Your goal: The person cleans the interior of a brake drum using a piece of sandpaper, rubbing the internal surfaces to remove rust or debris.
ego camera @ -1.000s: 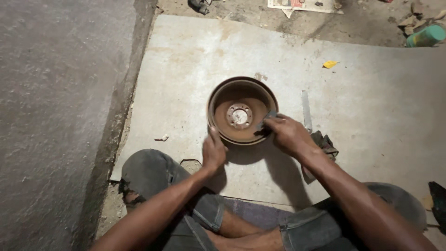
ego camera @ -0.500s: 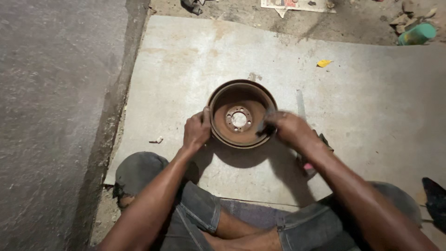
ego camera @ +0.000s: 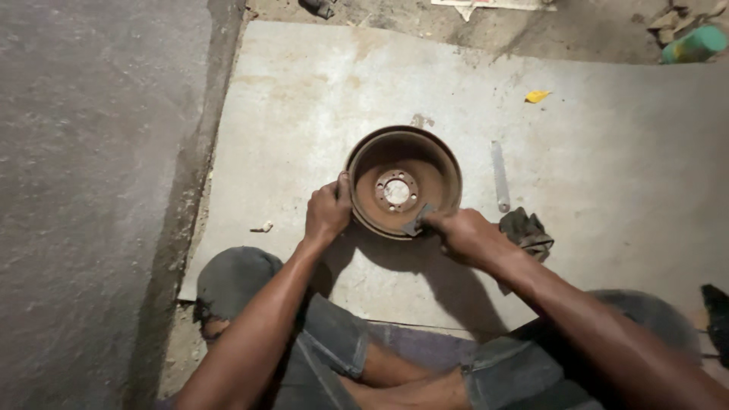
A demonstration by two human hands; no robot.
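A rusty brake drum point(ego camera: 403, 182) lies open side up on a grey slab point(ego camera: 304, 99) on the floor. The left hand point(ego camera: 327, 212) closes its grip on the drum's near-left rim, apparently to steady it. The right hand point(ego camera: 465, 234) pinches a small dark abrasive pad point(ego camera: 417, 220) against the inner wall, as if for scrubbing.

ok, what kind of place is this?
Probably an informal vehicle repair spot on the ground: a rusty brake drum on a bare concrete slab, with a metal tool and greasy rag beside it.
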